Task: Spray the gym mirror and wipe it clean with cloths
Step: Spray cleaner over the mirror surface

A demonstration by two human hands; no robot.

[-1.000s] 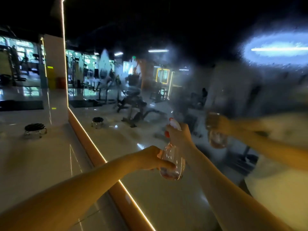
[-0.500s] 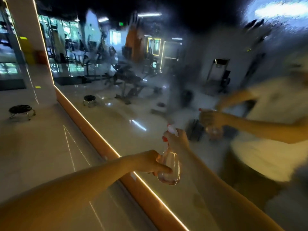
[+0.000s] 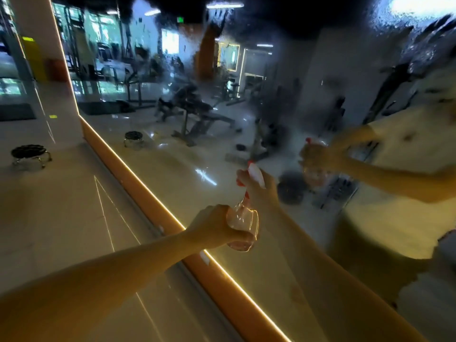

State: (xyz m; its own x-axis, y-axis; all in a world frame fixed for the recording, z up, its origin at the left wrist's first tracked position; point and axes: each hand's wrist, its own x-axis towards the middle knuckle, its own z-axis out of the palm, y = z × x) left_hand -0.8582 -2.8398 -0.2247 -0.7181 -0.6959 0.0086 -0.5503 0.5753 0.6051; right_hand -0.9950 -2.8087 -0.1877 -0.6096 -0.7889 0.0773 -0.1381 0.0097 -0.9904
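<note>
Location: dim gym interior with a pale glossy floor (image 3: 61, 206) occupying the 7 to 10 o'clock sector. The gym mirror (image 3: 172, 169) covers the frame from 11 o'clock round to 5 o'clock. It is bordered by an orange lit frame (image 3: 138, 174) that runs diagonally from 10 o'clock down to 5 o'clock.

Mirror surface: a streaked wet film (image 3: 419, 21) is visible at 1 o'clock and blurs the reflection there. The lower glass near 8 o'clock of the mirror area reads clearer.

Spray bottle (image 3: 243, 218): clear body, white head with red parts, held upright just below frame centre, near the glass. Contact with the glass cannot be determined.

Left hand (image 3: 212, 225): enters from 8 o'clock, fingers curled around the lower body of the bottle.

Right hand (image 3: 259, 191): enters from 5 o'clock, fingers closed around the bottle's neck and head. Whether a finger bears on the trigger cannot be determined.

Other items: a low round stool (image 3: 29, 154) stands on the floor at 9 o'clock, well apart from the hands. A reflected weight bench (image 3: 197, 117) shows at 12 o'clock. The person's reflection, in a pale shirt, shows at 3 o'clock.
</note>
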